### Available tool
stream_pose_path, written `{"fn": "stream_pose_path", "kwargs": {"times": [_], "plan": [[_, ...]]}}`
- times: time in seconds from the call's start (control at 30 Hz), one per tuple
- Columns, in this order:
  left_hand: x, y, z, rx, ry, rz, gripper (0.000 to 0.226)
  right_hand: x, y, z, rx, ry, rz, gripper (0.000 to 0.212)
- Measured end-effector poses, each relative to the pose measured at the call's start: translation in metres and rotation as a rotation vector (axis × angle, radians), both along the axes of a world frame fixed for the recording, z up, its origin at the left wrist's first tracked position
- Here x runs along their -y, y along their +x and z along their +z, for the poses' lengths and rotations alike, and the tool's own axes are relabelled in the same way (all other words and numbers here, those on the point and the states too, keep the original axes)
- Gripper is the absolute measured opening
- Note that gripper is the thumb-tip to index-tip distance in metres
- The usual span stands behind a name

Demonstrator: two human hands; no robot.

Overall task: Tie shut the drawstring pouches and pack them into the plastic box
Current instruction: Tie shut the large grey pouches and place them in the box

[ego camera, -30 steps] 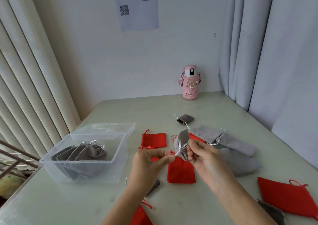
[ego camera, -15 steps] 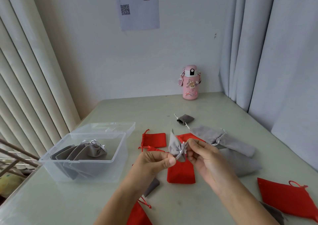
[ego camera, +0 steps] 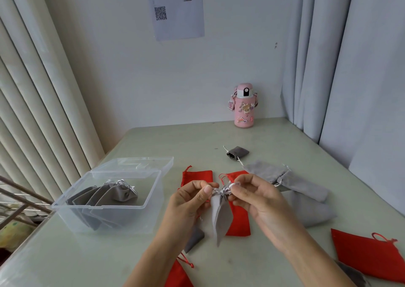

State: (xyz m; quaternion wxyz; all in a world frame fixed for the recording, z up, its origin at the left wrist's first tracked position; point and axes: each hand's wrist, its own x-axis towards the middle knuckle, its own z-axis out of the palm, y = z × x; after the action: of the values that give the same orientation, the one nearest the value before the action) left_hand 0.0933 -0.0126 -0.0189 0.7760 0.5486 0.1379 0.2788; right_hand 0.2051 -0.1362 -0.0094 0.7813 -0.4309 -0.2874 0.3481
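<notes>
The grey pouch [ego camera: 219, 214] hangs by its gathered neck between the two hands, above the table [ego camera: 175, 142] and in front of a flat red pouch [ego camera: 238, 221]. Its body dangles free, so its weight keeps the neck bunched while the cord is worked. The left hand [ego camera: 188, 201] pinches one end of the silver drawstring [ego camera: 223, 190] between thumb and forefinger. The right hand [ego camera: 254, 196] pinches the other end, with a loop round a fingertip (likely a knot being formed). Each pulls outward, and that tension is probably why they sit so close together at the neck.

The plastic box [ego camera: 153, 190] stands open just left of the hands, within easy reach. Several tied grey pouches [ego camera: 118, 195] are stacked on edge inside it. More red and grey pouches lie untied around the hands.

Half a second ago the pouch body stuck upward behind the fingers. It has now flipped down below them, and the hands have stayed on the cord.
</notes>
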Motion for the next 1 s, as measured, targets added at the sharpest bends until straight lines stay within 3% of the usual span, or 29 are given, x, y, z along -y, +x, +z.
{"fn": "stream_pose_path", "kwargs": {"times": [0.1,0.17,0.3,0.4,0.6,0.8,1.0], "plan": [[0.001,0.0,0.001,0.037,-0.035,-0.016,0.008,0.0,-0.001,0.001,0.045,-0.012,-0.021,0.075],[0.001,0.0,0.001,0.06,-0.044,-0.013,0.008,0.001,-0.001,0.002,0.091,-0.018,-0.031,0.074],[0.002,0.0,0.002,0.067,-0.019,-0.006,0.009,0.002,-0.003,0.003,0.25,-0.047,-0.051,0.03],[0.001,0.0,0.001,0.054,0.001,-0.019,0.012,0.0,-0.007,0.002,0.325,-0.059,-0.098,0.018],[0.001,0.0,0.001,0.056,0.002,0.007,0.018,-0.002,-0.007,-0.001,0.307,-0.081,-0.132,0.012],[0.003,-0.002,0.003,0.057,0.022,0.02,0.013,-0.001,-0.011,-0.001,0.41,-0.116,-0.174,0.005],[0.001,0.0,-0.001,0.094,0.064,-0.023,0.041,0.0,-0.009,-0.002,0.504,-0.154,-0.245,0.013]]}}
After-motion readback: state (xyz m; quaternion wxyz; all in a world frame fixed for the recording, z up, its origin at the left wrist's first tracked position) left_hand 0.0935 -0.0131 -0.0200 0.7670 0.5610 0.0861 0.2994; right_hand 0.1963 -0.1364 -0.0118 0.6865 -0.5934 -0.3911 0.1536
